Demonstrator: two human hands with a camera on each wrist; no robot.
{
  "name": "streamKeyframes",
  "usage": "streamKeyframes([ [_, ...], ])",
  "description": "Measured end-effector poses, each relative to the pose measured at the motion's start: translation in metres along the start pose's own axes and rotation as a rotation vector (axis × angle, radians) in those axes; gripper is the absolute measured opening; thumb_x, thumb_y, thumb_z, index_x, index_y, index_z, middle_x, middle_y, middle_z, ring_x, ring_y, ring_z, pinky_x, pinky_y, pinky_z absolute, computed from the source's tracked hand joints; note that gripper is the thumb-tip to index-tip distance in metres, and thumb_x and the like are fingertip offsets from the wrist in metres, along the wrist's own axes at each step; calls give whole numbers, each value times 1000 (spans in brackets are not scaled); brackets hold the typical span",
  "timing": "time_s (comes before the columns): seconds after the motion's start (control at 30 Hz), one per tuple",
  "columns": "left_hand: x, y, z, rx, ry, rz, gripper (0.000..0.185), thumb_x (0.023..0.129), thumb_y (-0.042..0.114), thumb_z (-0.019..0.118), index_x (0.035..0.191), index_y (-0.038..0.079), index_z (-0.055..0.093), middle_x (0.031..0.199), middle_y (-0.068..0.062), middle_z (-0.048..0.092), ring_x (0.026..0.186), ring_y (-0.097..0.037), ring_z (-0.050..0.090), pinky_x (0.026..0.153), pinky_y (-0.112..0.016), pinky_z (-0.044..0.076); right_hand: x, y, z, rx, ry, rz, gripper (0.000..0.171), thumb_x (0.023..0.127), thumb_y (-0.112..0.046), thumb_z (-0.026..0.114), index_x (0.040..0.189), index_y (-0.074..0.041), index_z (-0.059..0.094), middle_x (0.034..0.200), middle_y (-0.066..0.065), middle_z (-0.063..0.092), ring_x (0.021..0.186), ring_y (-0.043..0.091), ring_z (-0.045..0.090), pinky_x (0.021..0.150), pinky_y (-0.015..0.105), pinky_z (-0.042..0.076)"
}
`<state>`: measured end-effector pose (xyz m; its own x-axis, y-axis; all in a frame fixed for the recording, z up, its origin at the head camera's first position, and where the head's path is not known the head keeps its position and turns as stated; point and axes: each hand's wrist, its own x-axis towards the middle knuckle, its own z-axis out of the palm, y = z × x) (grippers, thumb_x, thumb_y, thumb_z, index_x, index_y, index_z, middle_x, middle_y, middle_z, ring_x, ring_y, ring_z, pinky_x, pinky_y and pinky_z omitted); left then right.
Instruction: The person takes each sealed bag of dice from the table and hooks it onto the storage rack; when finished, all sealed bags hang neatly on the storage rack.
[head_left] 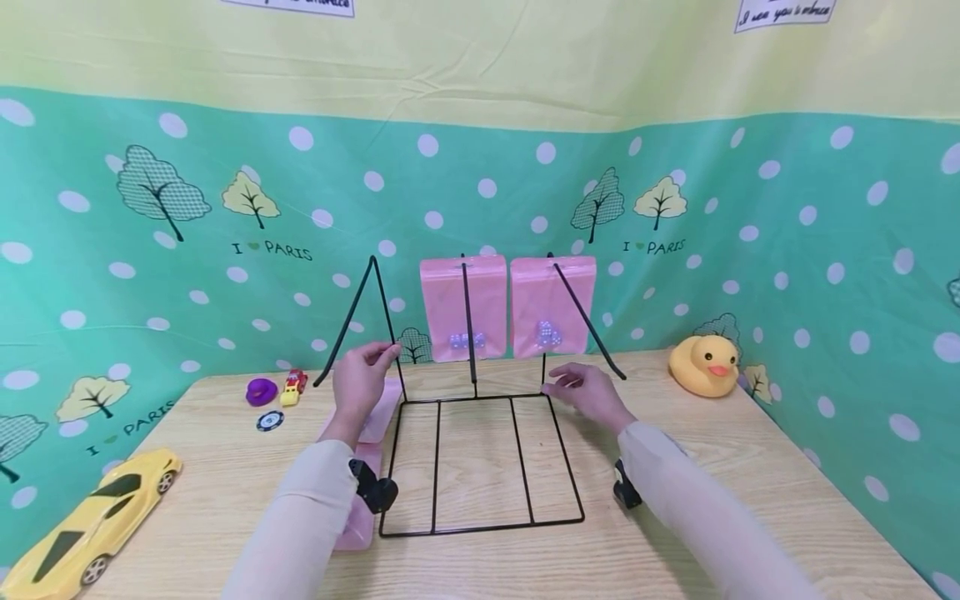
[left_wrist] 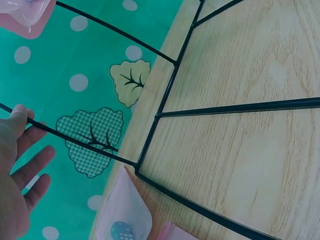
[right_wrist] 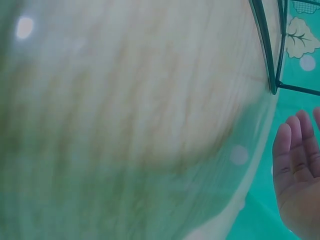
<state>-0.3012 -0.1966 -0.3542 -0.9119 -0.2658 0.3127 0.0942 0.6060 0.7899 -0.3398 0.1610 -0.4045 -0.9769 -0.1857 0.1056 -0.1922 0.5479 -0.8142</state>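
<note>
A black wire rack (head_left: 436,467) stands on the table, its base flat and its uprights carrying hooks that slope forward. My left hand (head_left: 358,383) pinches the rack's left upright between thumb and finger; in the left wrist view the other fingers (left_wrist: 35,167) spread away from the wire. By the rack's back right corner is my right hand (head_left: 592,396), its fingertips close to the upright's foot and its fingers fairly straight in the right wrist view. Pink pouches with dice hang from the middle hook (head_left: 442,300) and the right hook (head_left: 528,300). The left hook is bare.
More pink pouches (head_left: 358,529) lie left of the rack, partly under my left arm. Farther left are a purple hat-shaped toy (head_left: 261,392), a small red-yellow car (head_left: 293,387), a round chip (head_left: 270,421) and a yellow sports car (head_left: 97,525). A yellow duck (head_left: 703,367) sits back right.
</note>
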Motion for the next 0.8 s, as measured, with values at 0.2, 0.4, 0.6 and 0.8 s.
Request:
streamKeyframes([
  [0.2,1,-1,0,5,10,3,31,103,28,64,120,4,74,113,-17,74,103,-32,68,87,-47,52,7,2,4,27,-15,-5,37,94,-25,76,124,-5,70,108,10,70,95,24,67,76,37,57],
  [0.4,1,-1,0,3,6,-5,33,103,29,64,121,4,74,115,-17,73,105,-32,67,89,-47,52,11,3,5,54,-18,44,36,95,-25,75,125,-7,71,113,9,71,99,24,65,78,36,57],
  [0.6,1,-1,0,0,1,-6,33,103,29,64,122,4,73,115,-17,73,105,-32,68,88,-47,52,17,3,5,83,4,43,33,94,-23,76,122,-6,73,117,13,72,103,27,68,81,38,57],
  [0.8,1,-1,1,4,4,-3,32,103,28,64,121,4,74,114,-17,74,105,-32,68,88,-47,52,22,5,5,125,-1,64,27,93,-23,77,116,-9,76,114,10,74,101,27,68,79,38,57],
])
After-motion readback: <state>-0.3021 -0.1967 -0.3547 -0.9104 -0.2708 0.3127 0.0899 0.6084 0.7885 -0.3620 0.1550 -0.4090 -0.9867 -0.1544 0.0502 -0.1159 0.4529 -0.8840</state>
